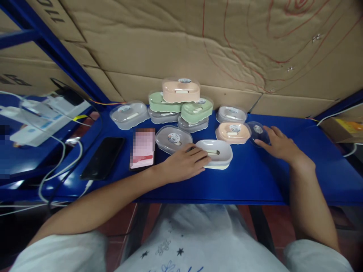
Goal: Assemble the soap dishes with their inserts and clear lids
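A pale grey soap dish [224, 147] stands uncovered near the table's front, a whitish slotted piece in its middle. My left hand [185, 163] grips its left side, with fingers over the near rim; part of the dish is hidden beneath them. To the right, my right hand [280, 144] holds a clear lid [256, 132] with a round sticker, thumb and fingers at its right edge. The lid is low over the table, beside a covered peach soap dish [233, 133]. A covered grey soap dish [171, 138] lies just behind my left hand.
Covered soap dishes are stacked at the back, a peach one [181, 90] on top. Another grey dish [129, 114] sits left of the stack. Two phones, one lit [142, 149] and one dark [102, 158], lie left. Cables surround a power strip [47, 122]. Cardboard [159, 49] walls the back.
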Available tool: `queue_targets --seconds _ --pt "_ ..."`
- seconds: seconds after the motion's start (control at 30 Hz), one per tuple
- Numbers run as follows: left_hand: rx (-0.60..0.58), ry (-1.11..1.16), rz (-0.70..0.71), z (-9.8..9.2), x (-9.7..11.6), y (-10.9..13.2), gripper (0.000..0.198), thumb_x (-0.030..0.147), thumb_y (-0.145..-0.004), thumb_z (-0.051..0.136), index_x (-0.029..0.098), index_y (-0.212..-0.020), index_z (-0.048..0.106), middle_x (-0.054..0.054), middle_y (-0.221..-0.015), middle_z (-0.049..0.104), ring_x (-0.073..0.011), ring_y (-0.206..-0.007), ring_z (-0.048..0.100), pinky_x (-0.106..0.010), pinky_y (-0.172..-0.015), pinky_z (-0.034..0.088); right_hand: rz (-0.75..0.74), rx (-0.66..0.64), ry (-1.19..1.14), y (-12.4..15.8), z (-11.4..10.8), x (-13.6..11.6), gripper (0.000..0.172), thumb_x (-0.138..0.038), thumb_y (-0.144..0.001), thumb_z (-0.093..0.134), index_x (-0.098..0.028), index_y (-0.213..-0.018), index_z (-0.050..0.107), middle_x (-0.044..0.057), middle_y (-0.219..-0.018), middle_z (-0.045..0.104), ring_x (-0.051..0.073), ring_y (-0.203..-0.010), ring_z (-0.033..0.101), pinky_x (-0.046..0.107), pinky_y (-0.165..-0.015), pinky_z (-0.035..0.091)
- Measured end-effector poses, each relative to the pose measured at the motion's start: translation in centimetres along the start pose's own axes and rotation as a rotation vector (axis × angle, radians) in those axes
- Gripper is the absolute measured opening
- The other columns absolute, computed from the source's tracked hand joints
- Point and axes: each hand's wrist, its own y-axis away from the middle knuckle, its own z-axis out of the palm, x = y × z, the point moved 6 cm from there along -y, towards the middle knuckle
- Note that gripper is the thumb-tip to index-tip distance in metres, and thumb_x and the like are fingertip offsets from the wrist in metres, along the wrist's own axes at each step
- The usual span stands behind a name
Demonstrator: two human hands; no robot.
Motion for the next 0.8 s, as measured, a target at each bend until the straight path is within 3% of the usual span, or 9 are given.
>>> queue_targets --seconds 0.07,0.13,0.23,0.33,0.43,0.63,0.8 --pt "-0.043 0.001 -0.01 0.1 0.0 -0.1 0.024 0.029 -0.104 0.068 0.018 -0.125 0.065 -0.008 -0.122 0.073 -0.026 -0.112 0.068 -0.044 -0.103 0.046 0.01 -0.051 -0.006 -0.2 0.5 0.0 0.081 -0.067 -0.102 0.052 -0.013 -0.161 0.045 0.029 -0.164 0.045 0.052 -0.146 0.048 0.074 -0.109 0.044" --pt "-0.056 -0.003 -0.024 0.1 0.1 -0.2 0.02 0.025 -0.104 0.066 0.018 -0.123 0.065 -0.007 -0.12 0.072 -0.0254 -0.111 0.068 -0.044 -0.103 0.045 -0.081 0.095 -0.005 0.2 -1.0 -1.4 0.066 -0.058 -0.105 0.052 -0.013 -0.154 0.054 0.028 -0.163 0.047 0.05 -0.15 0.045 0.074 -0.115 0.039" --pt "-0.045 -0.011 -0.024 0.2 0.1 -0.2 0.018 0.021 -0.106 0.061 0.019 -0.123 0.065 -0.007 -0.12 0.072 -0.0253 -0.111 0.067 -0.045 -0.103 0.044 -0.445 0.294 -0.184 2.8 -3.9 -6.1 0.038 -0.043 -0.109 0.051 -0.021 -0.136 0.067 0.017 -0.148 0.065 0.035 -0.139 0.06 0.059 -0.116 0.047" --pt "-0.013 0.006 -0.021 0.3 0.0 -0.1 0.017 0.023 -0.107 0.059 0.019 -0.122 0.066 -0.007 -0.12 0.073 -0.0252 -0.112 0.066 -0.044 -0.103 0.044 -0.828 0.19 -0.375 6.5 -4.5 -11.4 0.03 -0.041 -0.104 0.065 -0.028 -0.13 0.07 0.008 -0.134 0.074 0.026 -0.128 0.068 0.046 -0.112 0.053" --pt "0.028 0.048 -0.038 0.2 -0.2 0.0 0.018 0.026 -0.106 0.063 0.018 -0.123 0.065 -0.006 -0.118 0.073 -0.0244 -0.111 0.066 -0.044 -0.104 0.045 -1.019 0.128 -0.312 9.0 -3.1 -14.9 0.035 -0.038 -0.1 0.073 -0.026 -0.133 0.069 0.009 -0.139 0.072 0.029 -0.133 0.066 0.05 -0.114 0.051" --pt "0.042 0.074 -0.033 0.1 -0.2 -0.1 0.015 0.023 -0.104 0.066 0.017 -0.118 0.068 -0.007 -0.114 0.074 -0.0247 -0.109 0.068 -0.044 -0.105 0.046 -1.094 0.15 -0.142 9.8 -0.6 -17.0 0.025 -0.025 -0.106 0.059 -0.019 -0.127 0.071 0.012 -0.125 0.077 0.028 -0.112 0.073 0.048 -0.098 0.057" --pt "0.021 0.062 -0.007 0.1 -0.2 -0.1 0.016 0.022 -0.106 0.06 0.018 -0.118 0.069 -0.008 -0.112 0.075 -0.0244 -0.106 0.069 -0.044 -0.102 0.048 -1.092 0.124 -0.291 9.3 -1.7 -16.3 0.023 -0.031 -0.107 0.059 -0.026 -0.123 0.075 0.006 -0.125 0.079 0.024 -0.113 0.074 0.045 -0.1 0.058"
